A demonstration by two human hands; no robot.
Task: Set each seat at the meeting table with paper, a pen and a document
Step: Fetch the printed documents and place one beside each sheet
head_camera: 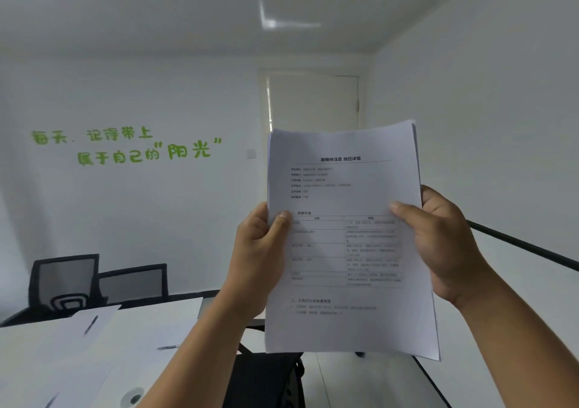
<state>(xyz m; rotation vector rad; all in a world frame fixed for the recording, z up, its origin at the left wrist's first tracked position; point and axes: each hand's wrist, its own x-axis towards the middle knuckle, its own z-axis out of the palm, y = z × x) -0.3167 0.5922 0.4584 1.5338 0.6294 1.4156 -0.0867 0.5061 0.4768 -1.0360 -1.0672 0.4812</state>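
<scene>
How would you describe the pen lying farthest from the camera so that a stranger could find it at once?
Start at the white table at lower left, in front of the two black chairs. On it lies a blank sheet nearest those chairs, with a dark pen resting on it. Unlike the other pen, it lies farther left and nearer the chairs.

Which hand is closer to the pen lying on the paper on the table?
Left. The left hand grips the left edge of the documents, on the side toward the pen down on the table. The right hand grips the right edge, farther away.
</scene>
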